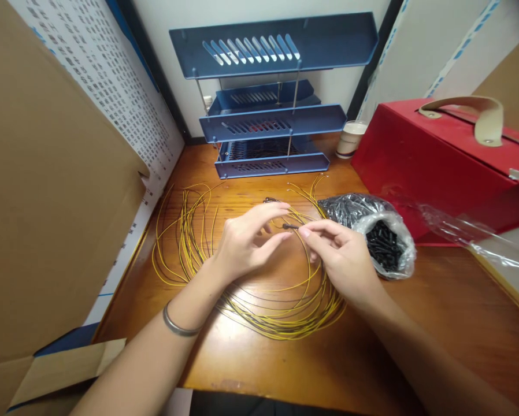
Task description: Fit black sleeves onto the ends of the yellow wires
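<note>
Taken from the centre of the view, a loose coil of yellow and black wires (281, 332) is spread across the worktop (294, 370), its near curve at six o'clock. At seven o'clock, the left hand (237, 242) is held with thumb and fingers spread; nothing is seen gripped. At four o'clock, a small black sleeve-like piece (290, 227) is pinched by the fingers of the right hand (344, 254), its free end pointed toward nine o'clock; whether it is joined to a wire cannot be told. The work is judged to be under way: one piece is in hand, while many black pieces (384, 245) are left in the plastic bag (350, 209) at three o'clock, just beside a red case (433, 162). Farther off, toward two o'clock, pale-tipped wire ends (315, 185) are seen without such pieces, so more seems left; finished ones cannot be counted. At twelve, a blue letter tray (259, 43) is placed.
</note>
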`<state>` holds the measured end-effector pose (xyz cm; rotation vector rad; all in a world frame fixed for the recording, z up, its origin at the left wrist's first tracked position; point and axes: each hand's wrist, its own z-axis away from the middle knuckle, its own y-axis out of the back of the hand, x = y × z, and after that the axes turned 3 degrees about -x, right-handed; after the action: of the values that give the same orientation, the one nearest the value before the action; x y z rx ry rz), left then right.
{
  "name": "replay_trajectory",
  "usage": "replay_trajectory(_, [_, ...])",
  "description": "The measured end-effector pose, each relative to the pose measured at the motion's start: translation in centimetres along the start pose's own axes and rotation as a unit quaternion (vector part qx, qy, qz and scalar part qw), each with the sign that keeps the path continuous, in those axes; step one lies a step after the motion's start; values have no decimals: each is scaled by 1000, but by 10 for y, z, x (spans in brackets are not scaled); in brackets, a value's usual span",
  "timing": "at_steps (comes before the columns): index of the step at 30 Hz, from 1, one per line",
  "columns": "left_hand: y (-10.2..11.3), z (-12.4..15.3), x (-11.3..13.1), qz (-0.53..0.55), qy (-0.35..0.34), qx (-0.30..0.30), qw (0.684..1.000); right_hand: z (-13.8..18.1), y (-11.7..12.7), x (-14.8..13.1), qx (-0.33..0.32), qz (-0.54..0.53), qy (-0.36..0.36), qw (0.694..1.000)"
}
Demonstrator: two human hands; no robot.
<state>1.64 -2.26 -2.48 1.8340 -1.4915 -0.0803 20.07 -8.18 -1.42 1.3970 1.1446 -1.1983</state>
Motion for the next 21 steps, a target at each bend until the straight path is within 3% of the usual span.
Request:
replay_trajectory(3, [-2, -2, 7, -3, 45, 62, 997, 0, -1, 1, 50, -56, -3, 997])
replay_trajectory(5, [-5, -3, 12, 36, 76, 34, 996, 1, -2, 2, 58, -81, 1, 995])
replay_trajectory(8, [-9, -5, 18, 116, 114, -9, 987, 4, -5, 5, 39, -72, 18, 996])
replay_trajectory(14, [-13, -5, 20, 150, 188, 33, 970, 9, -13, 13, -12, -2, 32, 999])
replay_trajectory(21, [-11, -6, 21, 291, 264, 41, 919, 12, -16, 11, -28, 11, 34, 999])
